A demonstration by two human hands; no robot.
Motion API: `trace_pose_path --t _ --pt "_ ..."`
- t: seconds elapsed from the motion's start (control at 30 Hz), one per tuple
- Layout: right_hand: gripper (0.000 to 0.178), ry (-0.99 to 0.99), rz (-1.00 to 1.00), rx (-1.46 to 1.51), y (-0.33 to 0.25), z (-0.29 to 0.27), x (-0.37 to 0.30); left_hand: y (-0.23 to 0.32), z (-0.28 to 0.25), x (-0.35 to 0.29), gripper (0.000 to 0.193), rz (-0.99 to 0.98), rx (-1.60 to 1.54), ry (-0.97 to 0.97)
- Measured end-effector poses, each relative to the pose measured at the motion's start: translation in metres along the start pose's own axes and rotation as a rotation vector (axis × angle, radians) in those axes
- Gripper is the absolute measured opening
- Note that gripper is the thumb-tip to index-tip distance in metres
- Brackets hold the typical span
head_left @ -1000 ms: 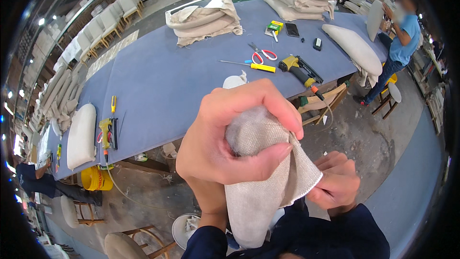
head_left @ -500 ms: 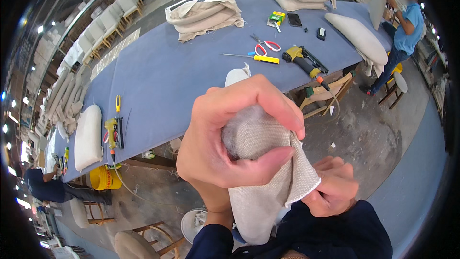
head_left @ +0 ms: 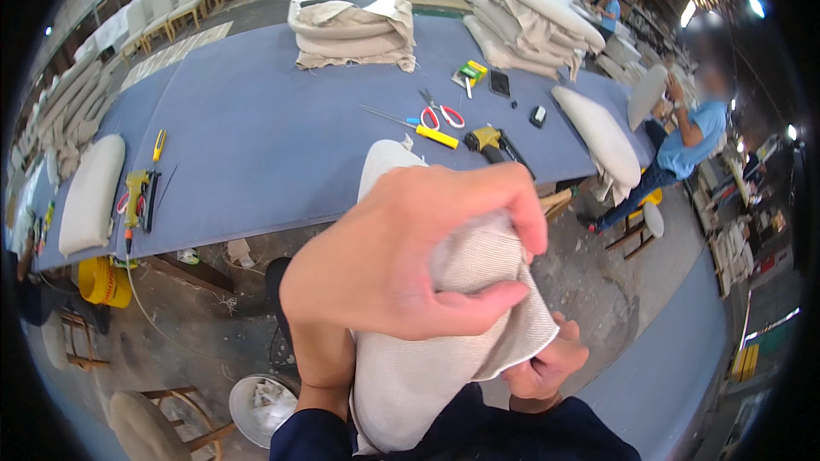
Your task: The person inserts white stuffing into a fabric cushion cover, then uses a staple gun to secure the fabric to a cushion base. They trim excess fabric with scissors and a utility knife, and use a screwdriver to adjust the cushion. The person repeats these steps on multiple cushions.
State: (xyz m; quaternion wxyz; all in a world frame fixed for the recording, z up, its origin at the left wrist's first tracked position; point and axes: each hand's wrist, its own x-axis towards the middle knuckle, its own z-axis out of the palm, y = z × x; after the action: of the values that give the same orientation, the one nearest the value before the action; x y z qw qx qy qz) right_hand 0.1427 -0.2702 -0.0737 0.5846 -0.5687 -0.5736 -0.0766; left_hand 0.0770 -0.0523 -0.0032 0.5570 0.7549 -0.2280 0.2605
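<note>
A beige fabric-covered chair pad (head_left: 406, 384) is held up close in front of me, its far rounded end reaching over the table edge. My left hand (head_left: 376, 248) curves round its near corner, thumb and forefinger closed on the cloth. At the lower right, the fingers of my right hand (head_left: 551, 363) are closed at a loose flap of the pad's fabric (head_left: 521, 337); part of the hand is hidden behind the cloth. Beyond the pad, on the table, lie a yellow-handled screwdriver (head_left: 437, 136), red-handled scissors (head_left: 442, 113) and a staple gun (head_left: 487, 140).
The blue-topped table (head_left: 256, 145) carries stacked pads (head_left: 354, 34), another staple gun (head_left: 135, 201) and a phone (head_left: 500, 83). A white bucket (head_left: 243, 401) and a stool (head_left: 149, 431) stand below left. A person in blue (head_left: 696, 141) handles a pad at the right.
The view has shifted, so the table things sit further left. My left hand now lies more over the pad, covering the grey fluffy stuffing seen before. Both hands keep their grip.
</note>
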Motion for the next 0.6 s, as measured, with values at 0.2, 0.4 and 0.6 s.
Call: trace_pose_path --t 0.2,0.4,0.6 --pt "0.015 -0.084 -0.042 0.033 0.015 -0.019 -0.002 0.004 -0.007 -0.005 0.035 -0.05 0.078 -0.041" --pt "0.013 -0.163 -0.1 -0.037 0.007 -0.019 0.016 0.0 -0.004 -0.007 0.035 -0.015 0.051 -0.011" --pt "0.013 -0.254 -0.071 0.038 -0.001 -0.016 0.029 0.008 -0.012 -0.012 0.035 -0.009 0.052 0.016"
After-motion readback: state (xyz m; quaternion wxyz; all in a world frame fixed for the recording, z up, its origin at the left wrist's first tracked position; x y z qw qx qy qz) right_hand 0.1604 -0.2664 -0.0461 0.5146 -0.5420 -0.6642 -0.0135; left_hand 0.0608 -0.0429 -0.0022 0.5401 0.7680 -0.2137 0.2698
